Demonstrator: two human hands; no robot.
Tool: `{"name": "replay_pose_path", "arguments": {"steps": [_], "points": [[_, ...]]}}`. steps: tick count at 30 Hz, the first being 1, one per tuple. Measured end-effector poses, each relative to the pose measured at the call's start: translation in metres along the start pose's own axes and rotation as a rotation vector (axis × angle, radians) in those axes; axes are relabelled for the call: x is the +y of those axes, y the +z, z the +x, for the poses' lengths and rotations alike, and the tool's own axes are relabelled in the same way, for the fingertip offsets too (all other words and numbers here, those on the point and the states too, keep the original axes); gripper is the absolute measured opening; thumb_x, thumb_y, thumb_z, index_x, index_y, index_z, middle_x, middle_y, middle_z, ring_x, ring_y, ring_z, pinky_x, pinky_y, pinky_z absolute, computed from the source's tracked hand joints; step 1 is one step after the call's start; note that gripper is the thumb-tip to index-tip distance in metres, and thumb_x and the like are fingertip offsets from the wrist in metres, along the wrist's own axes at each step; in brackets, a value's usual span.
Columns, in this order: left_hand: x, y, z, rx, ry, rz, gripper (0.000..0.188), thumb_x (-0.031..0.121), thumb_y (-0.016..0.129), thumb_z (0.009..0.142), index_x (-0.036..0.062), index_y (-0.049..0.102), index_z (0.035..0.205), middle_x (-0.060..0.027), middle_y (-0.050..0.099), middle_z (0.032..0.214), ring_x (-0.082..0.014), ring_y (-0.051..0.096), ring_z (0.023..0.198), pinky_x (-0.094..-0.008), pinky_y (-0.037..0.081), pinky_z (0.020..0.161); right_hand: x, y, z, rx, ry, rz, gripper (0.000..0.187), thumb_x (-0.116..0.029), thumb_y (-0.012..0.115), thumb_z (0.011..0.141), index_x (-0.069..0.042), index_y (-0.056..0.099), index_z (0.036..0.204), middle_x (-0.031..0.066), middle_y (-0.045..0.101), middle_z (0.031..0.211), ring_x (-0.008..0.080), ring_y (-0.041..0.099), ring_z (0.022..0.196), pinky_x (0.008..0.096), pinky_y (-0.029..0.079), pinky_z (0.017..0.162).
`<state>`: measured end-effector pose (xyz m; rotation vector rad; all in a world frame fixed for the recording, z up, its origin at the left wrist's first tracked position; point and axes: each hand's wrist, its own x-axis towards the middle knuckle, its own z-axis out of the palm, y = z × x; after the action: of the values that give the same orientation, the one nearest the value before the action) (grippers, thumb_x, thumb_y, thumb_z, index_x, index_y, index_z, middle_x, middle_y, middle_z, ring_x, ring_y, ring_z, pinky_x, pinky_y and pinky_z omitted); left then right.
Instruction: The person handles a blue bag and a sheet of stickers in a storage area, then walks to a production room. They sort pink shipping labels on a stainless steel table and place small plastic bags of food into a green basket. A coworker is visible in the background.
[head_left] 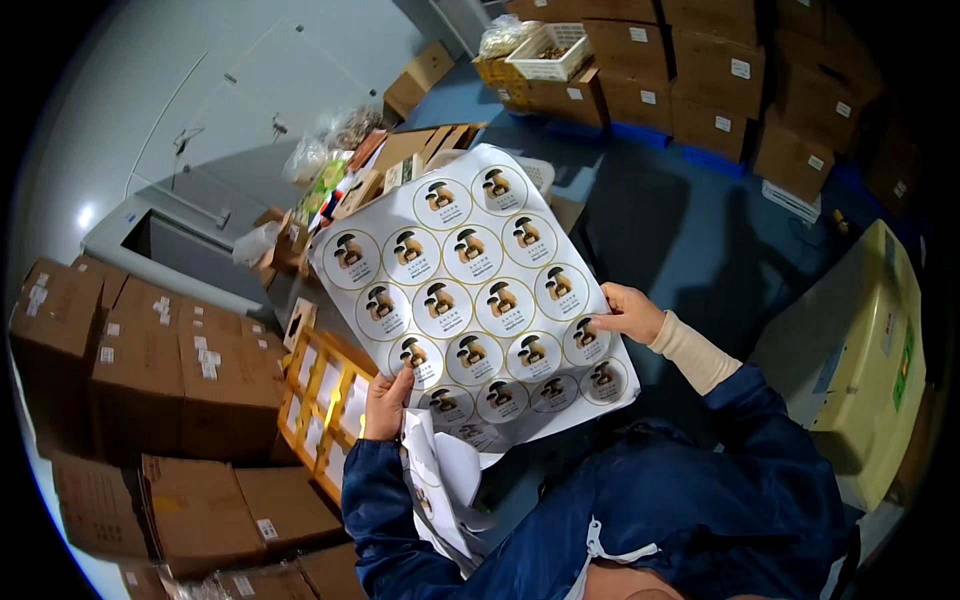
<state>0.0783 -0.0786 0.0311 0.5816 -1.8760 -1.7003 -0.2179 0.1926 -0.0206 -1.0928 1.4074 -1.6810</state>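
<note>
In pinching hands (387, 403) (632, 314), seemingly sticker sheet (472, 255).

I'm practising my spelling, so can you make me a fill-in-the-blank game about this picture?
The round labels on the white sheet picture ____.
The right hand grips the sheet's ____ edge.
The jacket is dark ____.
The brown boxes at the left are made of ____.

Missing words: mushrooms, right, blue, cardboard.

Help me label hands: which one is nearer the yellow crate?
Left. The left hand, on the sheet, shows just right of the yellow crate; the right hand grips the sheet's right edge, farther away.
</note>
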Motion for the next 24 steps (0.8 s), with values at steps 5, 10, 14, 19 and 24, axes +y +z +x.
{"name": "replay_pose_path", "arguments": {"steps": [5,10,14,19,24], "points": [[-0.002,-0.041,0.011,-0.224,-0.022,0.133,0.013,0.015,0.055,0.087,0.0037,0.059,0.094,0.0045,0.057,0.078,-0.0015,0.047,0.067,-0.0169,0.038,0.060,0.010,0.016,0.000,0.059,-0.160,-0.061,0.029,-0.009,0.063,0.078,0.001,0.049,0.101,0.0056,0.058,0.093,0.0086,0.054,0.085,0.0236,0.045,0.075],[-0.011,-0.026,0.022,-0.243,0.107,-0.113,0.019,0.012,0.055,0.086,0.0010,0.058,0.102,-0.0018,0.061,0.093,-0.0074,0.055,0.080,-0.0224,0.044,0.072,-0.033,0.034,0.008,0.292,-0.184,-0.289,0.030,-0.014,0.064,0.078,0.000,0.049,0.100,0.0041,0.058,0.089,0.0078,0.053,0.079,0.0233,0.045,0.072],[0.004,-0.035,0.015,-0.264,0.095,-0.007,0.017,0.011,0.058,0.085,0.0004,0.059,0.097,-0.0021,0.062,0.089,-0.0078,0.056,0.076,-0.0221,0.044,0.068,-0.028,0.042,0.008,0.327,-0.237,-0.288,0.032,-0.015,0.066,0.076,0.000,0.050,0.099,0.0040,0.057,0.090,0.0075,0.053,0.080,0.0229,0.045,0.071],[0.016,-0.043,0.028,-0.322,0.141,-0.012,0.017,0.012,0.061,0.083,0.0013,0.061,0.096,-0.0009,0.062,0.087,-0.0067,0.055,0.075,-0.0213,0.044,0.066,-0.066,0.054,0.029,0.417,-0.321,-0.099,0.030,-0.008,0.062,0.079,0.002,0.050,0.104,0.0080,0.059,0.100,0.0135,0.058,0.091,0.0275,0.048,0.078],[0.010,-0.057,0.038,-0.296,0.099,0.035,0.020,0.021,0.053,0.088,0.0053,0.057,0.077,0.0051,0.051,0.061,-0.0020,0.043,0.051,-0.0195,0.031,0.043,-0.063,0.063,0.020,0.457,-0.366,-0.065,0.028,-0.007,0.062,0.079,0.003,0.051,0.102,0.0085,0.060,0.099,0.0131,0.058,0.089,0.0276,0.048,0.078]]}}
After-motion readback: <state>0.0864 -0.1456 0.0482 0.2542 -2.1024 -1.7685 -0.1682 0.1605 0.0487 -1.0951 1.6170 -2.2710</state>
